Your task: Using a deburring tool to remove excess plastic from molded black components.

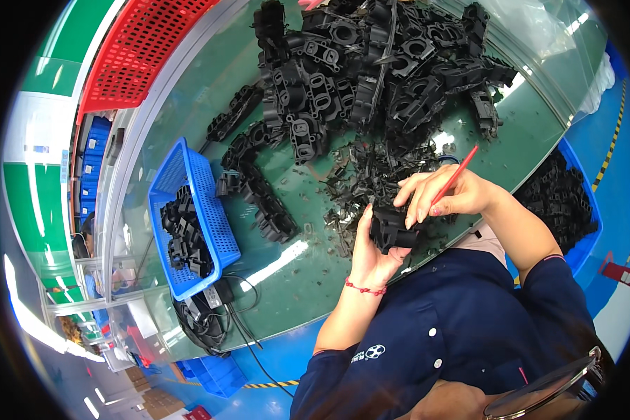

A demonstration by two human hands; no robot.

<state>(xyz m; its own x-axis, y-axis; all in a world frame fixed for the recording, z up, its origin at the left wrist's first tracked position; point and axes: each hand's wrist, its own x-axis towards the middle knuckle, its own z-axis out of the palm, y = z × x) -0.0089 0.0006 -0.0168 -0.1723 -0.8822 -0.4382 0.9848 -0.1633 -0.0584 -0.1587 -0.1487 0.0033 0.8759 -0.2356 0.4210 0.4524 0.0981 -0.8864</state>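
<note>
My left hand [375, 260], with a red bead bracelet at its wrist, is closed round a black moulded plastic part [393, 229]. Between the thumb and fingers of my right hand [449, 194] is a slim red pen-like tool [460, 170], its top pointing up and to the right. The tool's working end is hidden behind my fingers, so its exact kind does not show. Fingertips of the right hand reach the upper edge of the part. Just beyond both hands lies a heap of black plastic scraps [364, 168] on the green tabletop [280, 283].
A large pile of black moulded parts [322, 91] covers the far side. At left, a blue basket [224, 241] holds small black pieces, with cables [241, 318] beside it. A red perforated crate [136, 52] stands beyond. Another blue bin [586, 241] of black parts is at right.
</note>
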